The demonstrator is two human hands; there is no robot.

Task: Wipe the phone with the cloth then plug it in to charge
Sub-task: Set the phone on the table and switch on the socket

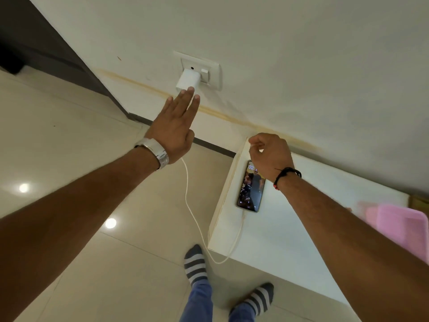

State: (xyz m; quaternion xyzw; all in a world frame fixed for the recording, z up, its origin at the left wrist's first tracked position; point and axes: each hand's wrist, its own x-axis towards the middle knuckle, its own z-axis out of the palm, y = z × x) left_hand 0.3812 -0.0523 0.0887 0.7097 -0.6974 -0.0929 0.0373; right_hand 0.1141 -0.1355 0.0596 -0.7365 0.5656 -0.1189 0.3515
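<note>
Head view, phone (251, 186) beneath right hand (270, 154)

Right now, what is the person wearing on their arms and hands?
Both arms are bare, with no sleeves. The left hand has a shiny silver metal watch band on its wrist. The right hand has a thin black thread bracelet with a little red bit.

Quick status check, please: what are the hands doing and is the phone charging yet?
Left hand open, fingertips on charger in wall socket. Right hand loosely curled, empty. Phone on table, cable attached, screen lit. Nothing in the way.
</note>
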